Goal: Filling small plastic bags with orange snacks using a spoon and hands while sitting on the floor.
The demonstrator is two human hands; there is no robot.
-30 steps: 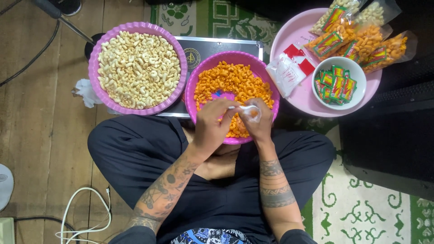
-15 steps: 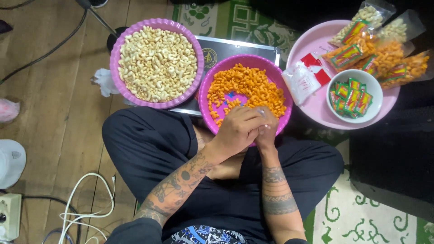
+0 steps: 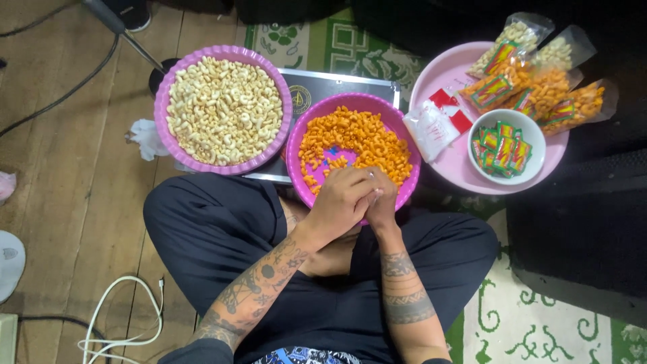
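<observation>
Two hands, left & right, pressed together at near rim of pink bowl of orange snacks, pinching sth small, can't tell what; snacks prob. light, brittle, so pinch gently w/ fingertips.

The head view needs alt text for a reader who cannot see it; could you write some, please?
Seated cross-legged, a person holds both hands, left hand over right hand, together at the near rim of a pink bowl of orange snacks. A bowl of pale snacks sits to its left; a pink tray with filled bags sits right.
</observation>
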